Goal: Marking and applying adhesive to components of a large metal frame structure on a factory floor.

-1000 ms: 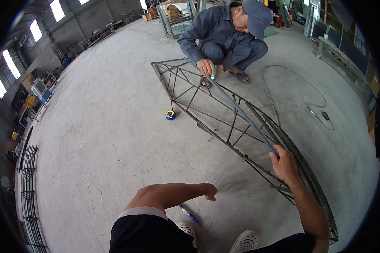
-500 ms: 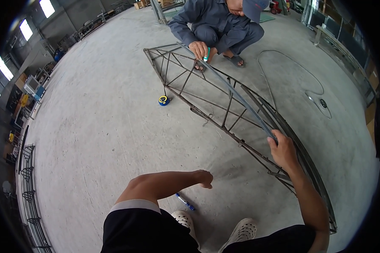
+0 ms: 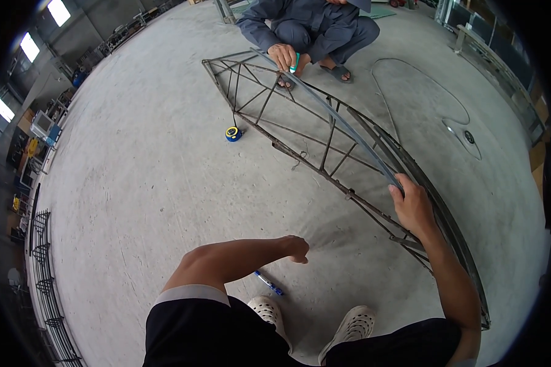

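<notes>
My right hand [image 3: 414,209] is closed around the near end of a long thin grey metal bar [image 3: 349,129]. The bar runs away along the curved upper edge of a dark welded metal truss [image 3: 324,172] lying on the floor. At its far part, a crouching person's hand [image 3: 283,56] holds a teal-and-white marker [image 3: 294,63] against it. My left hand [image 3: 296,249] hangs over the floor in front of my shoes, touching neither bar nor truss; its fingers are mostly turned out of sight. Below that wrist lies a blue-and-white pen [image 3: 269,283].
A blue-and-yellow tape measure [image 3: 232,134] sits left of the truss. To the right, a grey cable [image 3: 456,92] loops over the concrete floor near a small round black object [image 3: 469,136]. Further dark metal frames [image 3: 46,284] lie along the left edge. A bench [image 3: 493,70] stands far right.
The whole view has tilted slightly, so the truss and person appear higher. My right hand keeps its grip on the bar, and the marker stays at the bar's far part.
</notes>
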Motion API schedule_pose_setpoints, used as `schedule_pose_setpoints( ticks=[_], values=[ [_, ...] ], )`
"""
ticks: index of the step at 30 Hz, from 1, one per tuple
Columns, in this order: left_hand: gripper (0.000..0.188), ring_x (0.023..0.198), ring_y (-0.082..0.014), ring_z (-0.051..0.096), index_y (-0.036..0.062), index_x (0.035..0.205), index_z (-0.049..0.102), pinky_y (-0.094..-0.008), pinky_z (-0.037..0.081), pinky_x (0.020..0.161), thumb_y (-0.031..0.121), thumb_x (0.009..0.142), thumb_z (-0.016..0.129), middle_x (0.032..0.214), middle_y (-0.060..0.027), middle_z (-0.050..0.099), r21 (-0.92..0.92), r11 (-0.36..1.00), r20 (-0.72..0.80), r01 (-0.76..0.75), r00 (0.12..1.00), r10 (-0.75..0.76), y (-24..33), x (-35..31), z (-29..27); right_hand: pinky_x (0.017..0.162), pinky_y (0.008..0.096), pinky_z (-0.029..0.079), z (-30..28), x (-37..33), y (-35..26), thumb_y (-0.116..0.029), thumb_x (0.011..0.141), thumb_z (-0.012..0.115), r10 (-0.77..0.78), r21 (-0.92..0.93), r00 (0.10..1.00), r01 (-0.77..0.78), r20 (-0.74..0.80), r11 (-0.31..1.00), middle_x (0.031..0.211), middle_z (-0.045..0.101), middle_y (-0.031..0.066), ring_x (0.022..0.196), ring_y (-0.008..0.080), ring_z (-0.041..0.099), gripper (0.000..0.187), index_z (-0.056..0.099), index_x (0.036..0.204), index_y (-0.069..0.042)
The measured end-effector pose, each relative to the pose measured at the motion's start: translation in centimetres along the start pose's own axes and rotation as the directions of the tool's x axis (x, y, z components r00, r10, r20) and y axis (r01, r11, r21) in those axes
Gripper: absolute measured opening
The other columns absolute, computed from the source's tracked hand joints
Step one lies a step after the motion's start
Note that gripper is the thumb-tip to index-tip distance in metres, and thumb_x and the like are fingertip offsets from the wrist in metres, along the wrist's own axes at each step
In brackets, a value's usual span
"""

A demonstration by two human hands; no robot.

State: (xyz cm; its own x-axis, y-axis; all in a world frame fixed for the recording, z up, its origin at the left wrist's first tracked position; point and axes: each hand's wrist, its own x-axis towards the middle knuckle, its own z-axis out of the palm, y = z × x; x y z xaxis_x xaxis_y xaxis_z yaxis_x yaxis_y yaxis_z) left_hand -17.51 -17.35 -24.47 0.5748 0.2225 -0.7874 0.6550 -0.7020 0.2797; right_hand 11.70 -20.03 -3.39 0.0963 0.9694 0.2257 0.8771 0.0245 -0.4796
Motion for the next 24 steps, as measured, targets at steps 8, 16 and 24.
schedule_pose_setpoints(
  ticks=[8,16,24],
  values=[
    [0.049,0.112,-0.0353,0.061,0.0079,0.118,0.065,-0.0464,0.049,0.093,0.047,0.089,0.059,0.115,-0.015,0.067,-0.029,1.0,0.001,-0.004,1.0,0.004,0.39,0.44,-0.56,0.076,0.0489,0.049,-0.16,0.44,-0.1,-0.021,0.094,0.06,0.016,0.015,1.0,-0.016,0.021,1.0,0.093,0.066,0.0253,0.091,0.0455,0.062,0.029,0.057,0.115,0.0],
    [0.049,0.112,-0.0352,0.061,0.0079,0.118,0.065,-0.0462,0.048,0.094,0.047,0.09,0.059,0.116,-0.0147,0.067,-0.014,1.0,0.008,0.007,1.0,-0.006,0.43,0.21,-0.26,0.074,0.0465,0.049,0.11,0.12,0.21,-0.02,0.095,0.059,0.001,0.005,1.0,-0.001,0.0,1.0,0.092,0.066,0.0243,0.09,0.0454,0.062,0.028,0.057,0.113,0.0],
    [0.048,0.112,-0.035,0.061,0.0072,0.117,0.065,-0.0461,0.048,0.094,0.046,0.09,0.059,0.115,-0.0147,0.067,-0.016,1.0,0.018,-0.002,1.0,0.002,0.42,0.25,-0.22,0.074,0.0476,0.049,0.0,0.15,0.04,-0.021,0.095,0.059,0.016,-0.002,1.0,-0.016,0.02,1.0,0.092,0.066,0.0243,0.09,0.0453,0.062,0.028,0.057,0.114,0.0]
  ],
)
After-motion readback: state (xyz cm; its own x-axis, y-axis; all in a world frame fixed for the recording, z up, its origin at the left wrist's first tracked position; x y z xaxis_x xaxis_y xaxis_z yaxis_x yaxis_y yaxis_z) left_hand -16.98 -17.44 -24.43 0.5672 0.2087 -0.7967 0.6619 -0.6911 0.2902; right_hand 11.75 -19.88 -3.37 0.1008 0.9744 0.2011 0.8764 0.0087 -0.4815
